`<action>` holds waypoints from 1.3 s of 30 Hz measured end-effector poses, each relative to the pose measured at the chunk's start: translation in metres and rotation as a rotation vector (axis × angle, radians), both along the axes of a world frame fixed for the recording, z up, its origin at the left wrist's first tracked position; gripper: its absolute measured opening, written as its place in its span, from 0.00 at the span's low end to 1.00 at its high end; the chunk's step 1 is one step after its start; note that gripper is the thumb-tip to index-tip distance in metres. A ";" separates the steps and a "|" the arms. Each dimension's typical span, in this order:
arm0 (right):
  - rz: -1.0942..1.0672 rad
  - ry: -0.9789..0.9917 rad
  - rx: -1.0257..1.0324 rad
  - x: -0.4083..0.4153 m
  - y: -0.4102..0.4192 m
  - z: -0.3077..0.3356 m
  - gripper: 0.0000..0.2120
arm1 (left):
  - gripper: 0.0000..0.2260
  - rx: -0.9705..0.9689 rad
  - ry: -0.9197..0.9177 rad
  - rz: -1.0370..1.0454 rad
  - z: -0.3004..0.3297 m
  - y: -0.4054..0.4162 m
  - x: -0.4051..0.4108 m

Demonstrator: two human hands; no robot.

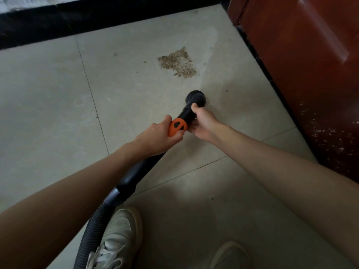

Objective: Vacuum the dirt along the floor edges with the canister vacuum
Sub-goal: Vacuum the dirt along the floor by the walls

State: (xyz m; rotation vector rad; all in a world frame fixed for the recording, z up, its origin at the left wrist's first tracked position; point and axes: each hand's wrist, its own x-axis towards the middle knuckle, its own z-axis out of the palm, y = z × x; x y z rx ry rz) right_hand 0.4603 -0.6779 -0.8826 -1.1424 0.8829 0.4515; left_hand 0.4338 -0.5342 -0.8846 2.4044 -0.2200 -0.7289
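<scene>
A patch of brown dirt (177, 63) lies on the pale floor tiles near the far corner. The vacuum's round black brush nozzle (195, 98) points down at the floor just short of that patch. My right hand (204, 121) grips the black tube right behind the nozzle. My left hand (157, 136) grips the handle at its orange collar (177, 126). From there the black handle (139, 175) runs back to a grey ribbed hose (91, 235) at the lower left. The canister itself is out of view.
A red-brown wooden cabinet (303, 65) with a dark base lines the right side. A black skirting strip (97, 18) runs along the far wall. Small crumbs (144, 62) lie left of the dirt. My white shoes (118, 235) stand at the bottom.
</scene>
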 end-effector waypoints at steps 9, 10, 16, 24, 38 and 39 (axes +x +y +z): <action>-0.169 0.021 -0.009 -0.034 -0.042 -0.009 0.18 | 0.13 -0.026 -0.002 -0.176 -0.001 -0.031 -0.013; -0.183 0.038 -0.010 -0.036 -0.045 -0.010 0.18 | 0.13 -0.019 0.006 -0.191 -0.002 -0.033 -0.014; -0.250 0.065 -0.054 -0.037 -0.052 -0.014 0.18 | 0.15 -0.008 0.041 -0.216 -0.005 -0.044 -0.010; -0.286 -0.033 -0.122 0.022 -0.072 -0.010 0.19 | 0.20 -0.043 -0.044 -0.112 -0.007 -0.071 0.026; -0.169 -0.075 0.008 0.075 -0.030 -0.022 0.21 | 0.13 -0.012 0.030 -0.090 -0.013 -0.011 0.065; -0.136 -0.080 -0.021 0.078 -0.026 -0.021 0.20 | 0.13 0.002 0.028 -0.097 -0.011 -0.007 0.068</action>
